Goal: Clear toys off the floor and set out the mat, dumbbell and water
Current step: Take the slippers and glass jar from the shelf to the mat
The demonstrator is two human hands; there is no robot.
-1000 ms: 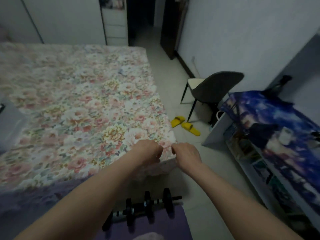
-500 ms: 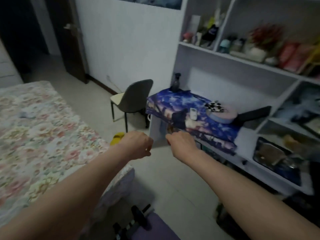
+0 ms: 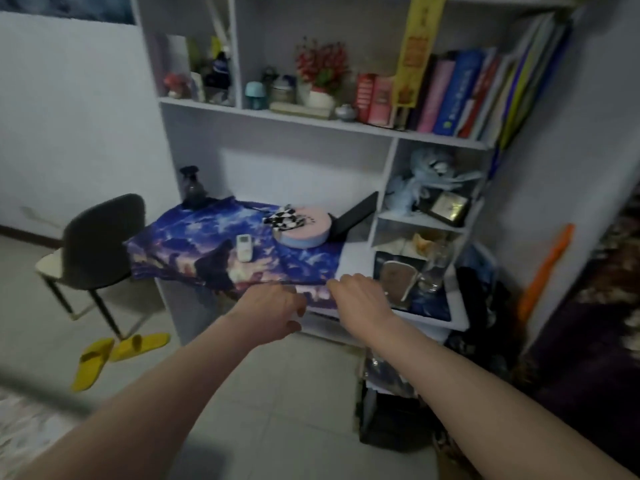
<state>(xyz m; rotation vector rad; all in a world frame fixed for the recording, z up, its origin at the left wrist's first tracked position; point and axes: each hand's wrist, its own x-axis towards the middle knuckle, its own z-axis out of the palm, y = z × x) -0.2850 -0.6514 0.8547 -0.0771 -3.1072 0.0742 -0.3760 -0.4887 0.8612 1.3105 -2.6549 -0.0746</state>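
Observation:
My left hand (image 3: 273, 313) and my right hand (image 3: 360, 299) are held out side by side at the front edge of a desk draped in a blue starry cloth (image 3: 194, 244). Both show their backs with fingers curled under, and I see nothing in either. A clear glass vessel (image 3: 433, 268) stands in the low shelf compartment just right of my right hand. At the desk's back left corner stands a dark bottle (image 3: 192, 188). The dumbbell and the purple mat are out of view.
A white remote (image 3: 244, 247) and a round pink-and-blue box (image 3: 304, 230) lie on the cloth. White shelves (image 3: 311, 119) above hold books and ornaments. A dark chair (image 3: 100, 244) and yellow slippers (image 3: 114, 355) are at the left. Dark clutter (image 3: 391, 410) sits below the desk.
The view has swung right from the floral bed to the desk and shelves. The dumbbell and mat have dropped out of view. Both hands stay curled and close together.

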